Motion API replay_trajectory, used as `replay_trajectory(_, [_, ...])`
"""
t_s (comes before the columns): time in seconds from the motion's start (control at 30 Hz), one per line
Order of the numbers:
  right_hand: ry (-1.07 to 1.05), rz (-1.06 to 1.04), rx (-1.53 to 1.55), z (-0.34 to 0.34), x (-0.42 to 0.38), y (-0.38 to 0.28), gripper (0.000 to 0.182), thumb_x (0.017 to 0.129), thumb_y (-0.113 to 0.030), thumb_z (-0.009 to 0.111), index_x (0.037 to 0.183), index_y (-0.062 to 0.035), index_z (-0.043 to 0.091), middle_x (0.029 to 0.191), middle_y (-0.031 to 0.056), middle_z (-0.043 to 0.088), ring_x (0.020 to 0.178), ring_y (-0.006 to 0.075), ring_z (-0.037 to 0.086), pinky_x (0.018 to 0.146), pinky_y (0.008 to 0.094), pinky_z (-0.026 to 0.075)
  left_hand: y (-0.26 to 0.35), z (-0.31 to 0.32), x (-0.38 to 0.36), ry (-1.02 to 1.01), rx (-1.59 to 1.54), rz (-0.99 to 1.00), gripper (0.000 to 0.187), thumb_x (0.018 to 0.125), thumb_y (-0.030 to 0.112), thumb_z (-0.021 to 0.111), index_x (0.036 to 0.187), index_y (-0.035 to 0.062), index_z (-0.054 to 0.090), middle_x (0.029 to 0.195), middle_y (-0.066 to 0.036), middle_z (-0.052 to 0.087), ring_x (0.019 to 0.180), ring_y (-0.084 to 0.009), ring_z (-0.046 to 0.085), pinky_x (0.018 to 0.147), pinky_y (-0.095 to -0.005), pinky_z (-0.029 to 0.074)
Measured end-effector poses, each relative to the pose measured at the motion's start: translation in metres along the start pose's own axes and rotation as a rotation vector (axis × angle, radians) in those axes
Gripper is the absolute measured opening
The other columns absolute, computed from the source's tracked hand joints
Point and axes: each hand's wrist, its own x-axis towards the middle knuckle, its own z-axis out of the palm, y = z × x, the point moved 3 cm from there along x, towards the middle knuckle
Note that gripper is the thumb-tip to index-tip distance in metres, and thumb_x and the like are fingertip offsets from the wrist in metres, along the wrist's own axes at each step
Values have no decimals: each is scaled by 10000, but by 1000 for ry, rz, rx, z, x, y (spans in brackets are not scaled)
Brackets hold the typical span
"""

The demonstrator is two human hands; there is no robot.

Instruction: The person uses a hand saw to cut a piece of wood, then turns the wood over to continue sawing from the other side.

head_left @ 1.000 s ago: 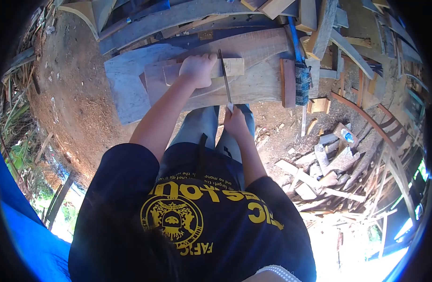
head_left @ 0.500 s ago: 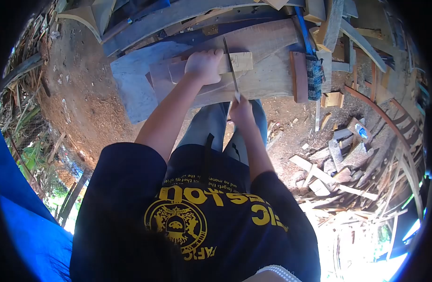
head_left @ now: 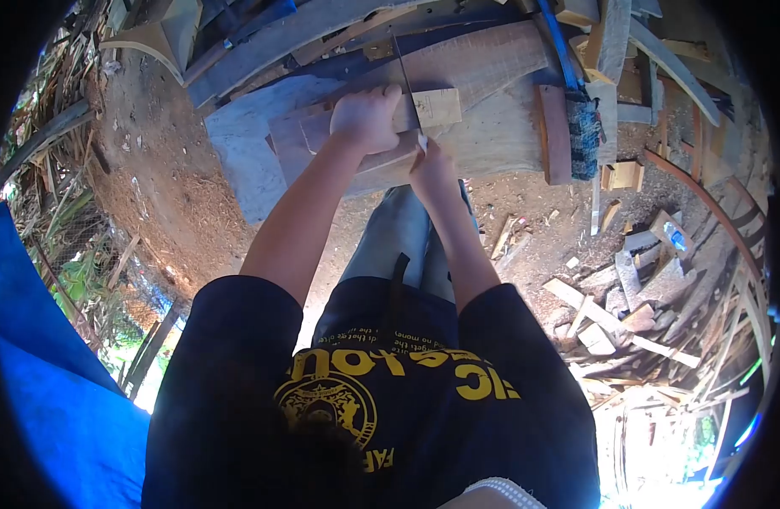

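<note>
My left hand is closed over a light wooden block and presses it against the workbench board. The block's right end sticks out past my fingers. In my right hand is the pale handle of a saw. Its thin dark blade crosses the block just right of my left hand, and its tip points away from me. How deep the blade sits in the wood cannot be made out. Beneath the block lies a flat brown wooden piece.
A reddish wood block stands at the bench's right end beside a blue patterned cloth. Wood offcuts are heaped on the ground at right. Curved timbers lie beyond the bench. A blue tarp hangs at left.
My right hand has pushed the saw forward, away from me, so more blade extends beyond the block. My left hand keeps its grip on the block. The view has shifted slightly.
</note>
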Motion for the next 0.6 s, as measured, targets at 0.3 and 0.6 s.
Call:
replay_trajectory(0.3, [68, -70, 158, 7, 3, -2, 274, 921, -120, 514, 1131, 42, 584, 894, 302, 642, 917, 470, 619, 772, 501, 511, -1, 1, 0, -13, 30, -43, 472, 612, 259, 720, 1010, 89, 532, 951, -121, 657, 896, -291, 665, 753, -405, 536])
replay_trajectory(0.6, [138, 73, 174, 12, -49, 56, 231, 913, -141, 531, 1065, 23, 591, 890, 302, 639, 885, 472, 623, 740, 499, 515, -2, 3, 4, 23, 42, -19, 498, 610, 254, 710, 1044, 83, 536, 967, -127, 655, 897, -298, 664, 756, -403, 537])
